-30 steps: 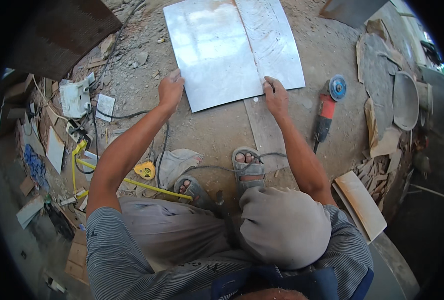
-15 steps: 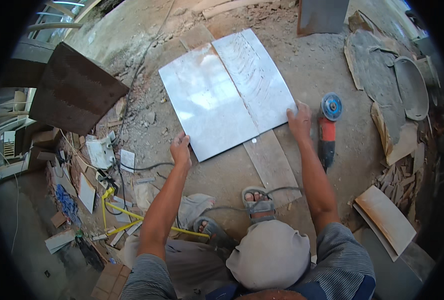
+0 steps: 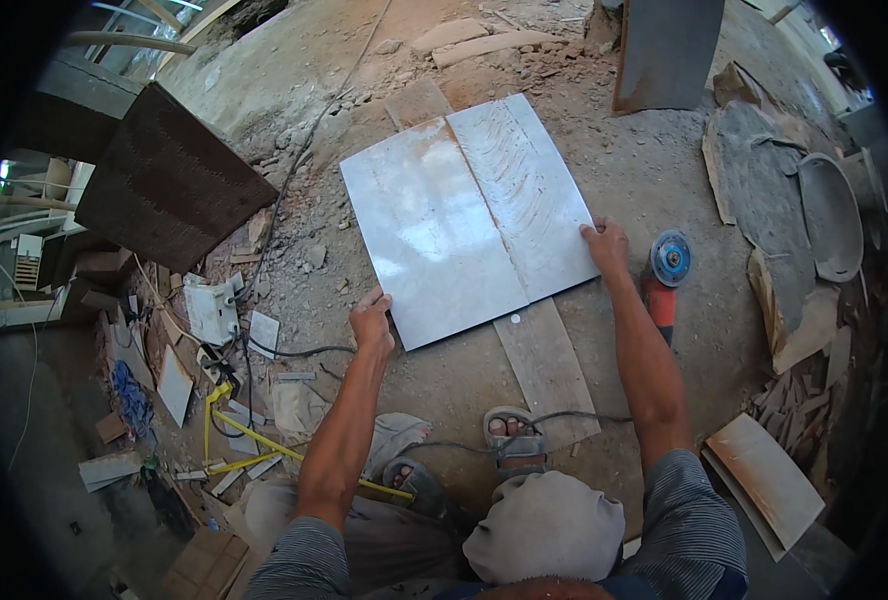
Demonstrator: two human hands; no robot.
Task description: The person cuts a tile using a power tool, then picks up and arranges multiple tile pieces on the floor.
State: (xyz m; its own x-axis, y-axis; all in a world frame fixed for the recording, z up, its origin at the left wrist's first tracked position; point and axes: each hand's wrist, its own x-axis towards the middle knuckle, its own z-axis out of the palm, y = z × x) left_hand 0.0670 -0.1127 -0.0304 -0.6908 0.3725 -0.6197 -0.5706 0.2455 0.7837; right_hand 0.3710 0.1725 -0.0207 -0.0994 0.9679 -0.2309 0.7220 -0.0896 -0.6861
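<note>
Pale, glossy tile (image 3: 434, 260) between the left hand (image 3: 372, 324) and the right hand (image 3: 606, 246), each pinching a side edge near its closer corner; probably stiff, weighty, slick and brittle, best supported at both edges, off the brownish seam (image 3: 486, 205).

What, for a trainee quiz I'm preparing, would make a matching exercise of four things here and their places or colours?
1. Pale slab
2. Angle grinder
3. Bent strip
4. Cloth-like bundle

A. Yellow
B. Between left hand and right hand
C. Crumpled and blue
D. Red body, blue disc

Pairs: 1-B; 2-D; 3-A; 4-C
</note>
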